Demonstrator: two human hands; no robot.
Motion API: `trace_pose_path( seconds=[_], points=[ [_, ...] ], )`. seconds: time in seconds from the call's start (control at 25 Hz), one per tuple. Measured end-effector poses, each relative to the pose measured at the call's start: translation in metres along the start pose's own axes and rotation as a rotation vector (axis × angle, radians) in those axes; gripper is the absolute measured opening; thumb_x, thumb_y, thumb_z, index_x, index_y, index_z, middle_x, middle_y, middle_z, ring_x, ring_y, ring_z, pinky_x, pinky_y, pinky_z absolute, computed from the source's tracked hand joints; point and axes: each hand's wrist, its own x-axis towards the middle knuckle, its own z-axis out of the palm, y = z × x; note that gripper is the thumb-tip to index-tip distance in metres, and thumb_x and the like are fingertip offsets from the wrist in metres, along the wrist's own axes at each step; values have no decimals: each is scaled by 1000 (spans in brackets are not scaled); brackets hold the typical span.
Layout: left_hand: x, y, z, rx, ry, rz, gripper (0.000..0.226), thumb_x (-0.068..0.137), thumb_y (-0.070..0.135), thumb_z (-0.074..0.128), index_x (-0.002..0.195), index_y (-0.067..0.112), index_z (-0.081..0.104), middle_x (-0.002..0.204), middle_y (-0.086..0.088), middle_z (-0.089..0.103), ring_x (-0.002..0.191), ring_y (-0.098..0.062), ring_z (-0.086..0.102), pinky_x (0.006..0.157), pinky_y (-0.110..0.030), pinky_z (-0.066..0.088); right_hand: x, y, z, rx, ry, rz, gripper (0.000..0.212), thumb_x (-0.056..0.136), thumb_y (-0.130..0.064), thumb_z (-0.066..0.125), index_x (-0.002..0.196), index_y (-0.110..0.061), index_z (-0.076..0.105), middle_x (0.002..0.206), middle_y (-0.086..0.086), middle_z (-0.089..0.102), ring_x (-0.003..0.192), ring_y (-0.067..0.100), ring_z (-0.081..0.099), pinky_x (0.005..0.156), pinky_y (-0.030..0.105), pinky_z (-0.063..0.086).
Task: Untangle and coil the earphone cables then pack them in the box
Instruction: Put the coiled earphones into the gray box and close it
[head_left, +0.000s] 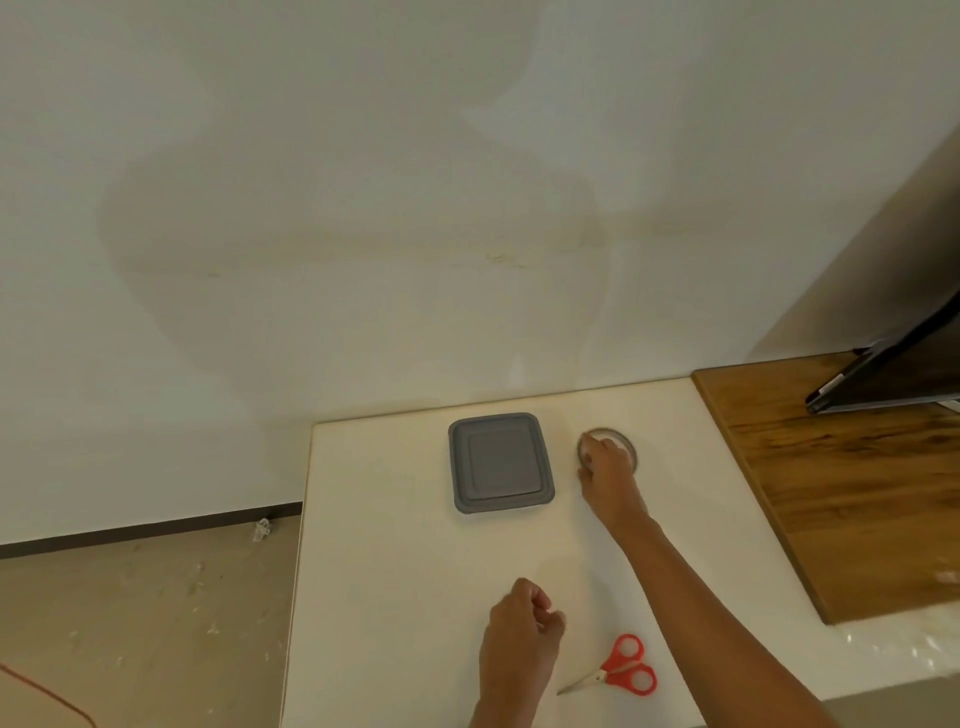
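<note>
A grey box (500, 462) with its lid on lies flat near the back of the white table (395, 561). Right of it my right hand (608, 480) reaches out and its fingers curl over a clear roll of tape (626, 441). My left hand (522, 634) hovers near the table's front with its fingers curled; whether it pinches anything I cannot tell. No earphone cable shows plainly anywhere.
Red-handled scissors (618, 673) lie just right of my left hand. A wooden board (841, 483) covers the table's right side, with a dark flat device (883, 374) leaning at its back. A white wall stands behind; the floor drops off left.
</note>
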Motion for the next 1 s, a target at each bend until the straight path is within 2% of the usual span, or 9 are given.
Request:
trace_pose_path(
  seconds=[0.12,0.2,0.32,0.4,0.52,0.6,0.76,0.92,1.0],
  points=[
    [-1,2,2,-27,35,-21,9,83,29,61,85,22,56,79,7,64,77,-10,62,69,-23,52,13,-11,7,53,-81,-55,34,90,2,49,123,-1,52,104,3,45,91,12,38,82,22,34],
    [0,5,0,-62,70,-13,6,85,25,60,83,20,58,77,7,65,72,-8,62,68,-22,53,14,-13,7,89,-88,-97,37,90,3,50,127,0,51,99,4,51,84,12,48,80,18,40],
    [1,6,-4,-91,113,-22,9,87,22,60,79,21,56,74,8,65,67,-5,60,59,-11,46,-13,-3,-7,106,87,-96,42,89,-9,60,130,-8,52,120,10,55,111,23,51,95,27,42],
    [0,4,-7,-112,132,-46,9,87,21,61,79,20,56,71,8,63,65,-4,58,55,-9,41,-57,16,-18,152,139,-205,45,85,-30,65,127,-19,57,122,4,54,116,19,46,98,27,40],
    [-2,2,-10,-169,132,-59,6,86,19,62,81,17,59,69,4,63,60,-5,55,53,-12,41,-133,46,-26,8,-336,-368,64,72,-61,59,132,-42,48,139,-18,34,126,1,29,105,16,24],
    [-4,2,-10,-182,134,-59,5,86,18,62,82,16,61,70,2,64,59,-6,54,54,-12,42,-164,71,-20,-159,-434,-475,62,73,-64,55,132,-46,46,143,-23,25,126,-3,22,103,13,21],
    [-8,-2,-10,-214,141,-71,7,85,14,62,79,15,62,66,2,64,56,-6,53,55,-11,42,-167,101,-15,7,-52,-413,29,78,-47,65,105,-36,65,111,-19,50,92,1,58,74,13,50],
    [-9,-9,-12,-213,149,-101,8,85,14,62,77,15,62,65,4,63,59,-5,54,57,-8,42,-113,79,-44,140,328,70,28,83,-37,66,102,-17,66,96,1,57,72,13,60,63,25,55],
    [-9,-9,-9,-197,153,-96,9,85,14,62,76,15,62,62,4,61,58,-5,53,57,-7,42,-71,62,-57,99,393,315,28,89,-35,58,99,-9,61,88,8,58,67,19,58,59,33,56]
  ],
)
